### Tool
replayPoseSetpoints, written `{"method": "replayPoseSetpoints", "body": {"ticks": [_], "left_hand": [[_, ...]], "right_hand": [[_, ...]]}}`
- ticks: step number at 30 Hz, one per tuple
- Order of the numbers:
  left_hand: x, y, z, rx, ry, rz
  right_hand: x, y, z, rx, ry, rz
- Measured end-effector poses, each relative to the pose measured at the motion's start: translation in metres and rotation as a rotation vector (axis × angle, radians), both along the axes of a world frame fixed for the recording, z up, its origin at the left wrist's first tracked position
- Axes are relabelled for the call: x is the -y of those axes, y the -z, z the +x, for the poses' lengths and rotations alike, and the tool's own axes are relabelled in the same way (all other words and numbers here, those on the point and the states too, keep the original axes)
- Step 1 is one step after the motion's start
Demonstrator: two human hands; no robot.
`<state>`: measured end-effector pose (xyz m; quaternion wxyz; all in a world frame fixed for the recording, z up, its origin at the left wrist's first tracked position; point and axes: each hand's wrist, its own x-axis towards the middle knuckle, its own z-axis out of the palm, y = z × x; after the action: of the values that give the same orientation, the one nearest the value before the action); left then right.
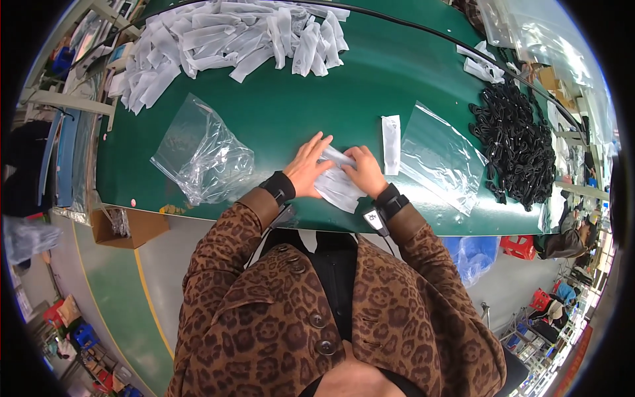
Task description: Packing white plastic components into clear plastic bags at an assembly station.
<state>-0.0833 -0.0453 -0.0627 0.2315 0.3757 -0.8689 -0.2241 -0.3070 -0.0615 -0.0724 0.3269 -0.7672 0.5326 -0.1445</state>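
A white, cloudy plastic pouch (338, 190) lies on the green table (284, 99) near its front edge, between my hands. It looks creased, and a narrower folded part slants across its upper end. My left hand (308, 165) rests at the pouch's left side, fingers stretched out and apart, touching its edge. From the right, my right hand (365, 172) has curled fingers gripping the pouch's upper right part. What the pouch contains cannot be made out. Just right of that hand, a slim white packet (391, 145) lies upright on the table.
Clear plastic bags (205, 155) lie left of my hands, and another flat clear bag (440, 159) lies right. White packets (225, 40) are heaped at the far left. Black coiled cables (516, 142) form a pile at right. A black cable (410, 24) arches across the far side.
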Motion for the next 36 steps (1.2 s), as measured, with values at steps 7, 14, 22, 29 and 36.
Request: {"method": "replayPoseSetpoints", "body": {"ticks": [7,14,22,29,36], "left_hand": [[-0.002,0.021,0.003,-0.069,-0.004,0.07],[-0.012,0.023,-0.002,-0.412,-0.075,0.087],[-0.088,-0.081,0.104,0.189,-1.103,-0.408],[-0.1,-0.042,0.185,0.215,-1.238,0.007],[-0.107,-0.046,0.179,-0.12,-0.968,-0.058]], "right_hand": [[-0.015,-0.008,0.007,0.141,-0.187,-0.24],[-0.038,-0.022,0.025,-0.096,-0.228,-0.399],[-0.029,-0.004,0.017,-0.056,-0.097,-0.285],[-0.028,-0.08,0.13,0.202,-0.582,-0.265],[-0.026,-0.014,0.226,0.175,-0.324,0.152]]}}
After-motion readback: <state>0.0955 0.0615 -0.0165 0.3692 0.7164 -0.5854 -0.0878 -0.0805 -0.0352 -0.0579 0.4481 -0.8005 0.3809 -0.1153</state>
